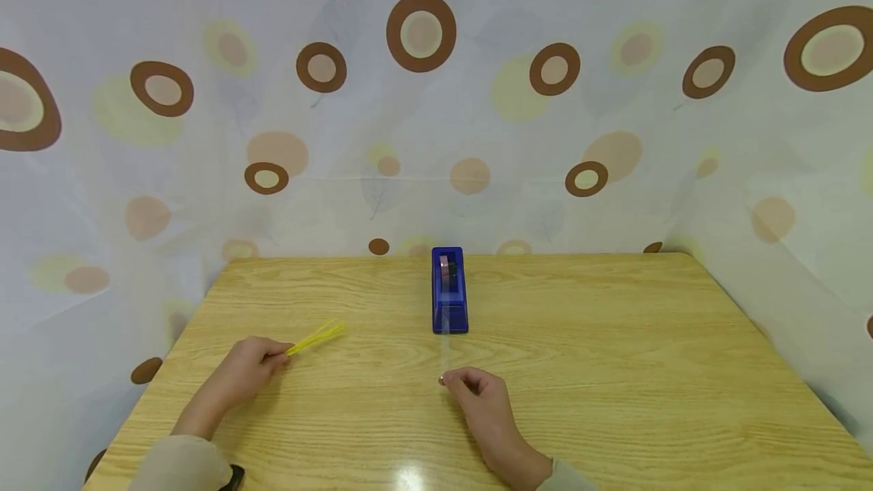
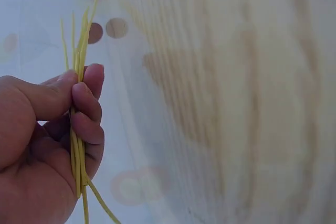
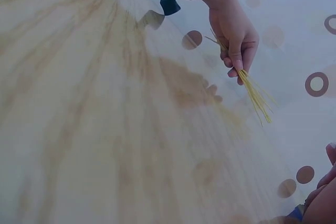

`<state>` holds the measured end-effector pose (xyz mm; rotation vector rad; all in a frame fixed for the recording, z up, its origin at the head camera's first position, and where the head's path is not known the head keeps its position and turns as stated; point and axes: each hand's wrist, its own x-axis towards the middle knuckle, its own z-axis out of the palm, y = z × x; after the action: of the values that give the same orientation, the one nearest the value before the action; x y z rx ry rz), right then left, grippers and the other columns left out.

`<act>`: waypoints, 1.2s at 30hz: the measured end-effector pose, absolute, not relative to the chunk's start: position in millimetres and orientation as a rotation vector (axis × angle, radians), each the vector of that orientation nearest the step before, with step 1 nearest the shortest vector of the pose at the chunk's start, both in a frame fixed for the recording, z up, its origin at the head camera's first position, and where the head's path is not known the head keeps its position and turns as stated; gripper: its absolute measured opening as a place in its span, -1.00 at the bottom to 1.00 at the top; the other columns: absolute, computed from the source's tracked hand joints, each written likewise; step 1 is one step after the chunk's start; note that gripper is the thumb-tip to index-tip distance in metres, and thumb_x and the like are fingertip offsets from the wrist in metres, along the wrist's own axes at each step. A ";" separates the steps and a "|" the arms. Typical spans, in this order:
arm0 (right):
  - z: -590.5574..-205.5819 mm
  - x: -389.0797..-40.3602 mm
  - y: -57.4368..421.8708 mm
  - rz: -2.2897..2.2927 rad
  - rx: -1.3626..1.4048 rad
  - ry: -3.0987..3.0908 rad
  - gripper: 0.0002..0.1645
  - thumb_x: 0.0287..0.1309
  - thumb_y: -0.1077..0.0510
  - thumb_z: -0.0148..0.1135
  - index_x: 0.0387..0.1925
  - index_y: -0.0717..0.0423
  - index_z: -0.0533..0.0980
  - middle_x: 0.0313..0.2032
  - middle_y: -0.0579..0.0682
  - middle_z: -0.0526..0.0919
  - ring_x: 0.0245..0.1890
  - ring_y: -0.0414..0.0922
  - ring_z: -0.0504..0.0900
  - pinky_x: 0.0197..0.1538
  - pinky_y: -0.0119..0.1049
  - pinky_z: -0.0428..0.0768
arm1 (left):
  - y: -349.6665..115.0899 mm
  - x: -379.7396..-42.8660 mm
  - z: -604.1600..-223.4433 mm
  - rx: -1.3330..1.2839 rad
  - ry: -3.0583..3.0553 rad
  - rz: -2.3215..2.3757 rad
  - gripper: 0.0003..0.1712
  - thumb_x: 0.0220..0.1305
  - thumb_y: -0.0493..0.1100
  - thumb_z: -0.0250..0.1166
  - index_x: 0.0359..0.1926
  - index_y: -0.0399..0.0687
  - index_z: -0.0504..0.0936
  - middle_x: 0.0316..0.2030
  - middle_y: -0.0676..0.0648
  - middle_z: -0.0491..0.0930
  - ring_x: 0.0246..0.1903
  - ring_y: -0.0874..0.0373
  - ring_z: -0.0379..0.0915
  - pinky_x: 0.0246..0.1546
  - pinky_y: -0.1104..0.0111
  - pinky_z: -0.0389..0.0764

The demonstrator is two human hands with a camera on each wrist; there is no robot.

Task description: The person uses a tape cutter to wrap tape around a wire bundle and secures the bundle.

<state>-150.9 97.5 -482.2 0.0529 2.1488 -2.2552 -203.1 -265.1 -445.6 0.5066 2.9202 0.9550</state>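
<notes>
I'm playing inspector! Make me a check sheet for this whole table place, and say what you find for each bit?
Surface: wood-grain tabletop, with a bright shine near the front.
Job's things: blue tape dispenser near the back edge; clear tape strip stretched from it towards the person; a bunch of yellow strands.
Clutter: nothing seen.
Hands: left hand grips the yellow strands; right hand pinches the end of the clear tape strip.
Cables: nothing seen.
Surroundings: pale covering with brown rings and faint spots, behind and at both sides.
</notes>
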 end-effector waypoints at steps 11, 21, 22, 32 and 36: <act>-481.5 -151.7 98.0 -2.245 0.064 2.154 -0.72 0.29 0.18 0.28 -0.26 0.40 0.64 -0.26 0.06 0.69 -0.25 -0.21 0.54 -0.18 -0.42 0.49 | -249.9 -203.5 -439.9 0.425 2.922 1.086 -0.79 0.20 -0.36 0.38 -0.12 -0.27 0.77 -0.22 -0.21 0.72 -0.20 -0.06 0.65 -0.28 0.28 0.64; -483.1 -151.5 98.1 -2.257 0.053 2.136 -0.71 0.30 0.17 0.28 -0.26 0.41 0.63 -0.24 0.05 0.69 -0.25 -0.21 0.53 -0.18 -0.41 0.47 | -225.4 -205.5 -439.1 0.310 2.928 1.125 -0.86 0.19 -0.37 0.39 -0.23 -0.20 0.81 -0.28 -0.13 0.73 -0.26 0.02 0.63 -0.28 0.24 0.63; -482.9 -151.5 97.9 -2.255 0.055 2.138 -0.71 0.31 0.17 0.27 -0.26 0.41 0.63 -0.25 0.06 0.69 -0.25 -0.21 0.53 -0.18 -0.41 0.47 | -223.0 -205.8 -439.3 0.302 2.929 1.127 -0.87 0.19 -0.37 0.39 -0.23 -0.19 0.81 -0.29 -0.12 0.73 -0.28 0.03 0.63 -0.30 0.25 0.63; -483.3 -152.2 96.1 -2.233 0.053 2.152 -0.73 0.32 0.16 0.26 -0.29 0.36 0.64 -0.24 0.09 0.69 -0.25 -0.20 0.53 -0.18 -0.41 0.47 | -203.5 -207.8 -441.0 0.346 2.935 1.150 -0.86 0.20 -0.40 0.37 -0.23 -0.20 0.80 -0.26 -0.13 0.72 -0.20 -0.04 0.64 -0.23 0.19 0.64; -483.5 -151.7 96.5 -2.229 0.049 2.159 -0.74 0.31 0.18 0.26 -0.29 0.37 0.64 -0.21 0.11 0.69 -0.24 -0.20 0.54 -0.18 -0.41 0.48 | -195.5 -208.7 -440.0 0.345 2.934 1.153 -0.86 0.19 -0.41 0.37 -0.24 -0.22 0.80 -0.28 -0.13 0.73 -0.25 -0.01 0.64 -0.29 0.23 0.64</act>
<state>-151.7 96.5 -483.5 0.0489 2.1594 -2.2285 -208.7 -195.5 -440.0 0.3449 2.9339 1.1526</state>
